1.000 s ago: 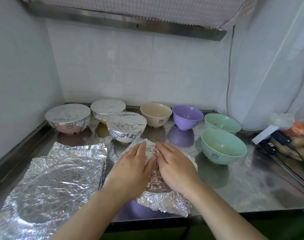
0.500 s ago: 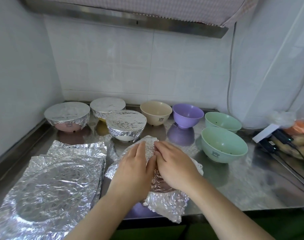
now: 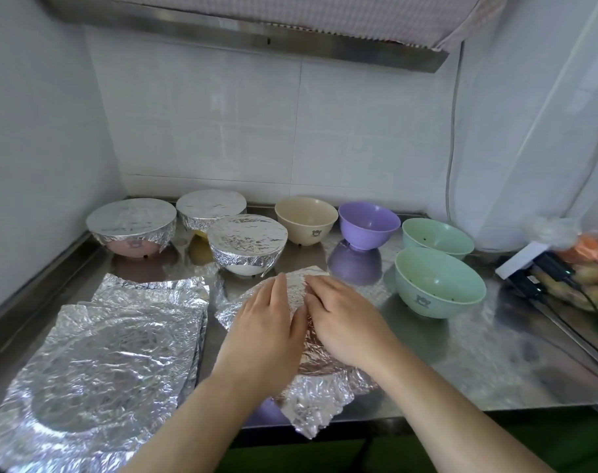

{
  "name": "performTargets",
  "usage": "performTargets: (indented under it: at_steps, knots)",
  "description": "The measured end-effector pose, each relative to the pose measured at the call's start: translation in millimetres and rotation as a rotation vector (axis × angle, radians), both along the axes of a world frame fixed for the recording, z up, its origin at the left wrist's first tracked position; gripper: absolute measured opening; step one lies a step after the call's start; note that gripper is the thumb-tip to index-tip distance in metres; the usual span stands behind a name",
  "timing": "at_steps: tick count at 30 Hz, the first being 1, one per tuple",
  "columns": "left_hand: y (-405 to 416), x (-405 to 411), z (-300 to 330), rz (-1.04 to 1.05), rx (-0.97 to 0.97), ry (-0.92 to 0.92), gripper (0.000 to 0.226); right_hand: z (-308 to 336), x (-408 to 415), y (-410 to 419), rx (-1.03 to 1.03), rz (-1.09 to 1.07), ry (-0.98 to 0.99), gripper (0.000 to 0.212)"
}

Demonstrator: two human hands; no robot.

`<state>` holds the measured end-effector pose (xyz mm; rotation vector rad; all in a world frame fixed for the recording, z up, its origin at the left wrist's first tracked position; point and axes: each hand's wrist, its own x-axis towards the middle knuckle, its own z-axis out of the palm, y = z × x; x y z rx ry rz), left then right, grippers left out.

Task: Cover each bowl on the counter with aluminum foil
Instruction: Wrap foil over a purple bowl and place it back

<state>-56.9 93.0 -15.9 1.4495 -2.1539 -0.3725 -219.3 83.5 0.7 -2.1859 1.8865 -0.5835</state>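
Observation:
A sheet of aluminum foil (image 3: 319,401) lies draped over a bowl at the counter's front edge; the bowl itself is hidden, only a purple reflection shows below. My left hand (image 3: 263,339) and my right hand (image 3: 345,322) lie side by side flat on top of the foil, fingers straight, pressing it down. Three bowls stand foil-covered at the back left: a pink one (image 3: 132,223), a yellow one (image 3: 210,208) and a white one (image 3: 247,240). Uncovered are a beige bowl (image 3: 306,220), a purple bowl (image 3: 369,225) and two green bowls (image 3: 437,235) (image 3: 439,283).
A stack of loose foil sheets (image 3: 96,363) lies at the front left of the steel counter (image 3: 478,353). A bag of vegetables (image 3: 584,268) with black cables sits at the right edge. White tiled walls close in the left side and the back.
Both hands stay pressed on the foil over the front bowl. The foil's near edge hangs a little lower over the counter front than a second ago.

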Motion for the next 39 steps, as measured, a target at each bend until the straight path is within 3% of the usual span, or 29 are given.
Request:
performTargets:
  at_steps: [3,7,12,19,22,25,29,33,36,39]
  knots:
    - [-12.1,11.4,4.2,-0.041,-0.031,-0.036,0.06,3.1,-1.9,-3.8,0.016,-0.009,-0.021,0.027]
    - [-7.6,6.4,6.0,0.036,-0.046,0.003,0.048,2.2,2.0,-3.9,-0.035,0.067,0.047,0.045]
    - [2.8,-13.2,-9.9,0.076,-0.066,-0.072,0.06,-6.4,6.3,-3.7,-0.061,-0.055,0.007,0.035]
    - [-18.9,18.7,8.6,-0.123,-0.028,-0.074,0.058,2.7,-1.1,-5.3,0.049,-0.033,-0.005,0.036]
    - [-15.3,18.3,11.7,-0.082,-0.038,-0.043,0.053,-1.3,-0.1,-4.3,0.009,0.04,0.005,0.044]
    - [-8.8,4.7,7.9,-0.01,-0.041,-0.011,0.041,-15.0,3.9,-5.7,-0.07,-0.03,-0.006,0.032]
    - [-4.9,-5.2,3.0,0.1,-0.014,-0.005,0.057,-29.4,13.1,2.0,-0.063,-0.125,0.031,0.028]
    - [-8.9,1.6,-2.0,0.07,-0.06,-0.048,0.059,-7.0,8.0,-4.3,-0.127,-0.052,-0.053,0.025]
    - [-9.7,6.9,-1.8,0.002,-0.067,0.003,0.059,-4.4,5.0,-11.2,-0.095,0.102,-0.038,0.04]
    - [-12.1,8.6,-0.2,-0.021,-0.079,0.075,0.045,-6.6,5.0,-9.9,-0.05,0.08,-0.027,0.043]
